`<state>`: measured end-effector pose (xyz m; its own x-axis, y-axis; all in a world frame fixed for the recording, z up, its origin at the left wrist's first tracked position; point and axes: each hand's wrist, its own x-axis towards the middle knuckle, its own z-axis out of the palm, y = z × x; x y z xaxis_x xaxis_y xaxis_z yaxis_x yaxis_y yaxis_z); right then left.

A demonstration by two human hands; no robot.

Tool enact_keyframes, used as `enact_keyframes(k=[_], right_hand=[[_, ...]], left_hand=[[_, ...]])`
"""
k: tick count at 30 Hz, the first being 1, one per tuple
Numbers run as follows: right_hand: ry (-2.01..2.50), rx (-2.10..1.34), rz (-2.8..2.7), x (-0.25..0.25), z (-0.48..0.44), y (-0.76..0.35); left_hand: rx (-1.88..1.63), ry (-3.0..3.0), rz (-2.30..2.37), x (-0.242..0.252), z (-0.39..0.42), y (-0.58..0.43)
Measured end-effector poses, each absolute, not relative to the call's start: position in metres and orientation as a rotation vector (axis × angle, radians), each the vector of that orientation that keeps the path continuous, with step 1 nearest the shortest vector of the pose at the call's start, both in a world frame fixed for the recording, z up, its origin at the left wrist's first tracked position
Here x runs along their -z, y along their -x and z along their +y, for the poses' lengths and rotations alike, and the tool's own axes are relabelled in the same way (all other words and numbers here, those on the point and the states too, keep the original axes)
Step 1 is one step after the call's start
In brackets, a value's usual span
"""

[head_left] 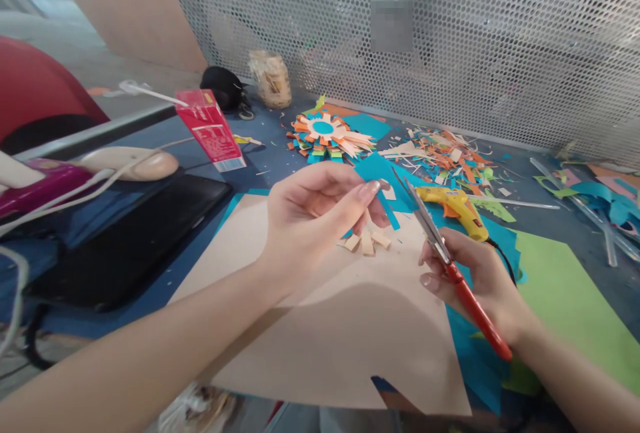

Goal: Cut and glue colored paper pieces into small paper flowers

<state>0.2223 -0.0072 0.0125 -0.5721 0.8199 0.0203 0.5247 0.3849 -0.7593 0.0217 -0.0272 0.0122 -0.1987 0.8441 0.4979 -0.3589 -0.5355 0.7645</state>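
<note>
Between thumb and fingers, my left hand [320, 203] pinches a small blue piece of paper [376, 170], with a narrow blue strip hanging down beside the thumb. My right hand [475, 273] grips red-handled scissors [453, 266], their blades pointing up and left close to the blue paper. Whether the blades touch the paper I cannot tell. Under both hands lies a large pale peach sheet [325, 340]. A few short cream paper strips [367, 244] rest on it just below my left fingers, partly hidden by them.
A yellow glue gun [457, 206] lies beyond my right hand. Behind are a layered paper flower [323, 130] and a heap of paper scraps [450, 160]. A pink drink carton [213, 130] and a black phone [135, 240] are at left, a green sheet [570, 313] at right. Perforated metal [320, 13] borders the back.
</note>
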Motion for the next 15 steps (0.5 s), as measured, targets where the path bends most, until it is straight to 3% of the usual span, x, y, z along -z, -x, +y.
enact_keyframes(k=[15], right_hand=[[1.154,-1.011,-2.266,-0.0133,-0.0073,-0.2221]], left_hand=[[-1.860,-1.231,0.582,-0.0141,-0.0262,-0.0205]])
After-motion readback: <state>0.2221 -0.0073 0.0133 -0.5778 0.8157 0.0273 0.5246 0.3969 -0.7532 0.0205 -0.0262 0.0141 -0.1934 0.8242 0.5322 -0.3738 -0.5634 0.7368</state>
